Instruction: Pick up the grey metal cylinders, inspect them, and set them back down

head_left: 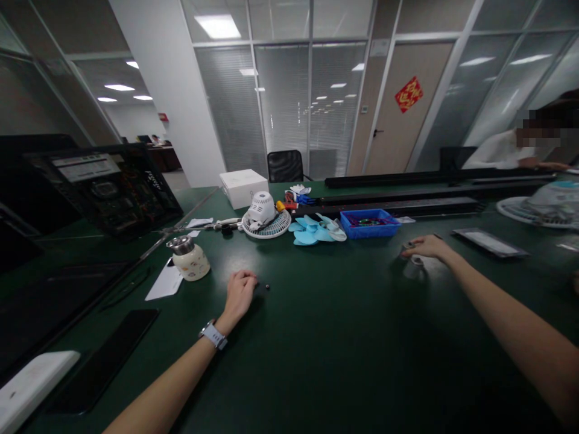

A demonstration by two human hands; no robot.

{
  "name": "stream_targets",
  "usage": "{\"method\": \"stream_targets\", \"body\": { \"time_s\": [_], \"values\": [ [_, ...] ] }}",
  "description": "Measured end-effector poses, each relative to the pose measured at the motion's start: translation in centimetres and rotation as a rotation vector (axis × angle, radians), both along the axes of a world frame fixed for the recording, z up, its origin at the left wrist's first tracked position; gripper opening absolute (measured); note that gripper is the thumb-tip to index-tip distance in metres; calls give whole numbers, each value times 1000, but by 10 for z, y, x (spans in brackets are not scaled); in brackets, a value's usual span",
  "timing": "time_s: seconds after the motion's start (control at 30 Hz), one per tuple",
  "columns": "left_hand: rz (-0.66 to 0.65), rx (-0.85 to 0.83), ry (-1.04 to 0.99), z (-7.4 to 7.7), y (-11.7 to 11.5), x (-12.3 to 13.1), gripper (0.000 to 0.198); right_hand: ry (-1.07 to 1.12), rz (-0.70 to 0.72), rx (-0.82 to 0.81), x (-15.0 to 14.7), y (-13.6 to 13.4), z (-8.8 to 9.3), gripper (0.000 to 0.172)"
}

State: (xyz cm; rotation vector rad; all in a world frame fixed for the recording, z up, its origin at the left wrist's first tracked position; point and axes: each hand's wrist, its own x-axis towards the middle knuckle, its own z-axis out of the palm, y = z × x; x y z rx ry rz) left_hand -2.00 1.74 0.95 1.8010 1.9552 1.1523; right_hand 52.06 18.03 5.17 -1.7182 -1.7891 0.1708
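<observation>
My left hand [241, 293], a watch on its wrist, rests on the green table with its fingers curled closed; whatever may be inside them is hidden. Just right of its fingertips lies a tiny dark metal piece [267, 287], perhaps a nut. Farther right, my right hand [429, 246] is closed, pinching a small grey cylindrical part [406, 248] at the tabletop. A second grey cylindrical part [414, 267] stands right below that hand, with a narrower knob on top.
A cream bottle [192, 260] stands on white paper [163, 281] at left. Behind are a white fan housing [262, 211], light blue fan blades [307, 231], a blue tray [371, 224] and long black bars [398, 204]. A person [502, 149] sits at far right.
</observation>
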Motion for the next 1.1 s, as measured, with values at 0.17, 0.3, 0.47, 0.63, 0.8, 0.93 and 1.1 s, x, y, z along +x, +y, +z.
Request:
{"method": "stream_targets", "body": {
  "time_s": [0.17, 0.3, 0.47, 0.63, 0.8, 0.93, 1.1],
  "values": [
    [-10, -24, 75, -2, 3, -2, 39, 28, -117, -142, -21, -15, 36, 31],
    [21, -29, 83, -1, 3, -2, 44, 3, 93, 152, -106, -54, 58, 32],
    [37, -19, 63, 1, 1, -1, 46, 71, 732, -57, -253, -98, 24, 33],
    [9, -6, 83, 1, 2, 1, 48, 178, 878, -205, -332, -97, -24, 36],
    [4, -7, 116, 0, 3, 1, 48, 83, 870, -128, -362, -90, -46, 31],
    [-2, -12, 129, -1, 2, 1, 47, 88, 857, -92, -353, -94, -34, 24],
    [-6, 2, 144, 1, 1, 1, 48, 150, 640, 51, -249, -83, 19, 31]
  ]
}}
